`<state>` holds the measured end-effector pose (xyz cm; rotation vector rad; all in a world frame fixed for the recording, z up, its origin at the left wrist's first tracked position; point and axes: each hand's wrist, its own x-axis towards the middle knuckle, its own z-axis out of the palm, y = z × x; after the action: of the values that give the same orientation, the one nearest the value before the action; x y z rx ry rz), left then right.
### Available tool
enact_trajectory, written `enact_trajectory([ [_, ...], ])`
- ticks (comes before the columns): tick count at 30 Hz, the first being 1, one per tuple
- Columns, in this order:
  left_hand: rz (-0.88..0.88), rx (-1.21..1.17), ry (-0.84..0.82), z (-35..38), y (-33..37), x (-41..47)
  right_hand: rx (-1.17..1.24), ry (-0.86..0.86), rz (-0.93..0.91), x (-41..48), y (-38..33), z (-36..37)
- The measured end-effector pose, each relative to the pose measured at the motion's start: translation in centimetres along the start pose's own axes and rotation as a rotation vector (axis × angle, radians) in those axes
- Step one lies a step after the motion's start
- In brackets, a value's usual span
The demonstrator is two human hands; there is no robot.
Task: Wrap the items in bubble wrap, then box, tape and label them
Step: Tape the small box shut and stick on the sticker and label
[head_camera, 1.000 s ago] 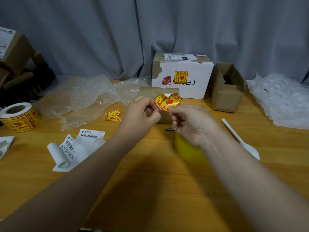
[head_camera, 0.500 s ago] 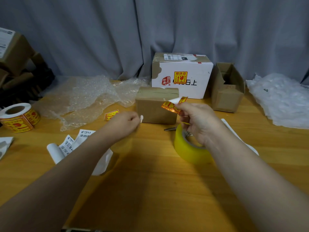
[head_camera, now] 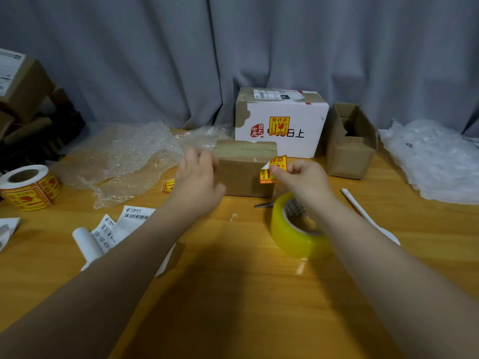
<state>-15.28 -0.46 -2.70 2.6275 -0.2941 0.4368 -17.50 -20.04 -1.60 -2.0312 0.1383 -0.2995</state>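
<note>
Wooden table (head_camera: 233, 294) is seen, cluttered. Small sealed brown box (head_camera: 243, 174) is placed at 12 o'clock from table centre, long axis running 9-to-3. Yellow tape roll (head_camera: 298, 229) is set at the box's 5 o'clock. Left hand (head_camera: 197, 182) is held at the box's 9 o'clock face, fingers loosely extended; contact cannot be told, blurred. Right hand (head_camera: 303, 180) is positioned at the box's 3 o'clock corner. Fragile sticker (head_camera: 274, 168) is pinched between thumb and fingers, 1 white corner curled, overlapping the box's front. Front face lies at 9 o'clock from the pinch; right hand is judged nearer for sticking.
</note>
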Motion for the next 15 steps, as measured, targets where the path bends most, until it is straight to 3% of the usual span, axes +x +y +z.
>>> enact_trajectory([
  [2, 0.027, -0.124, 0.025, 0.2, -0.1, 1.3, 0.066, -0.04, 0.016, 0.4, -0.2, 0.5],
  [5, 0.086, -0.24, -0.177, 1.2, -0.4, 3.3, 0.198, -0.027, 0.047, 0.9, -0.9, 1.3],
  [7, 0.119, -0.269, -0.141, 1.7, -0.2, 4.5, 0.231, -0.022, 0.067, 1.4, -1.2, 1.4],
  [15, 0.148, 0.01, -0.045, 0.9, 1.7, 8.0, 0.159, 0.001, 0.104, 3.0, -0.3, 1.7],
])
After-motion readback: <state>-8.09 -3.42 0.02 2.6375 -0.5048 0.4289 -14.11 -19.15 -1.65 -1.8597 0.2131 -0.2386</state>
